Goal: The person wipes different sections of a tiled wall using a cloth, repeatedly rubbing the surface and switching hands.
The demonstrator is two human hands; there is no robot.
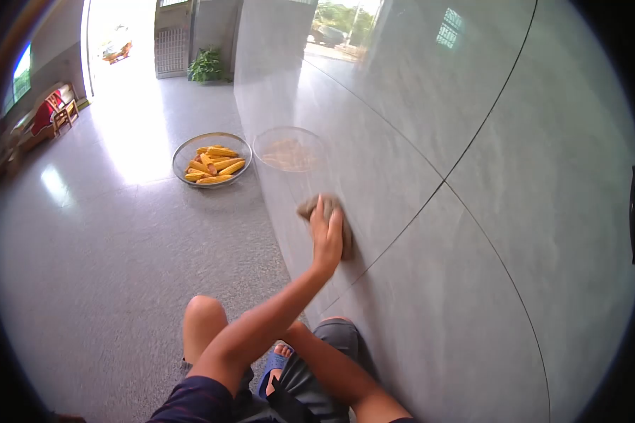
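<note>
My left hand (pixel 327 236) is pressed against the grey tiled wall (pixel 430 268) with a brown cloth (pixel 346 243) under its palm and fingers. The cloth bunches out past the fingertips and along the right side of the hand. Motion softens the outline of hand and cloth a little. My right forearm (pixel 339 366) slants up from the lower right across my knee, and its hand is hidden behind my left forearm.
A round basket (pixel 178 169) of yellow corn cobs (pixel 215 163) stands on the grey floor (pixel 120 268) by the wall, which mirrors it. Farther off are a potted plant (pixel 205 65), a bright doorway (pixel 123 42) and wooden seating (pixel 62 109). My bent knees are close below.
</note>
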